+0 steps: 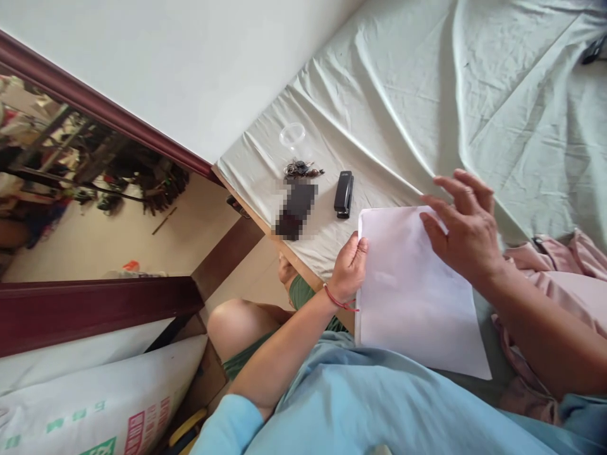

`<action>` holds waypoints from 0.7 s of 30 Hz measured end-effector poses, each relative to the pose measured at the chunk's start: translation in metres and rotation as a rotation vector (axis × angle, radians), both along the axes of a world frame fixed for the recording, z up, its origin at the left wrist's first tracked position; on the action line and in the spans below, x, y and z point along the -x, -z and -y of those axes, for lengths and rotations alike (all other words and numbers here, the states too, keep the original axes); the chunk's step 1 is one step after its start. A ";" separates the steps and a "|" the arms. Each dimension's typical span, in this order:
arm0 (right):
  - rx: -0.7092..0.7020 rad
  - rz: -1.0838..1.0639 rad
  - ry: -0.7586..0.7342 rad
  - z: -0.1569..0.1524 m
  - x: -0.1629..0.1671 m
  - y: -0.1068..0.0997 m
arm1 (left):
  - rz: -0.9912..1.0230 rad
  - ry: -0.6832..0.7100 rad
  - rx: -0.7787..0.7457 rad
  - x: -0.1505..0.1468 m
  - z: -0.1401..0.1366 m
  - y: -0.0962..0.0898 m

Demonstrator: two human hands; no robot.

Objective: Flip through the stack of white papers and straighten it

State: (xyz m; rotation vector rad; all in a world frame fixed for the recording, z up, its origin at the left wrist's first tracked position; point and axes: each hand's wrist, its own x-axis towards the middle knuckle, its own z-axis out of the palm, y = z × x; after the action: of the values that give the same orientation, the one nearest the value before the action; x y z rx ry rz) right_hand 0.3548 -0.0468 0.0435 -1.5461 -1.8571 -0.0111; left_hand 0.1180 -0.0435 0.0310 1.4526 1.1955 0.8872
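White sheets of paper (412,284) lie close in front of my body, reaching from the bed's edge down to my shirt. My left hand (349,268) grips their left edge near the top corner, thumb on top and the other fingers mostly hidden beneath. Over the top right corner is my right hand (467,230), its fingers apart and slightly bent; whether its fingertips touch the paper I cannot tell. Just beyond the paper's top left corner a black stapler (344,194) rests on the pale green sheet (393,139).
Left of the stapler are a blurred-out dark rectangular object (296,210), a bunch of keys (301,169) and a clear plastic cup (293,136). Pink cloth (559,278) lies at the right. A white printed sack (95,392) stands at lower left, near a dark red door frame (104,309).
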 end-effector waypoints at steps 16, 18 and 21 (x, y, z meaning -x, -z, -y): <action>0.229 -0.042 -0.171 -0.038 0.033 -0.018 | 0.027 -0.147 0.049 0.007 0.009 0.012; 0.272 -0.054 -0.230 -0.045 0.038 -0.019 | 0.057 -0.190 0.067 0.010 0.011 0.016; 0.316 -0.084 -0.277 -0.056 0.046 -0.020 | 0.082 -0.230 0.075 0.014 0.012 0.020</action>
State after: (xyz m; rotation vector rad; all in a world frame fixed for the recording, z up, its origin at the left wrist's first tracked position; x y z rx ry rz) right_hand 0.3086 0.0088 0.0637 -1.4499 -2.0619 0.4877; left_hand 0.1038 -0.0557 0.0108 1.2232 1.3378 1.0362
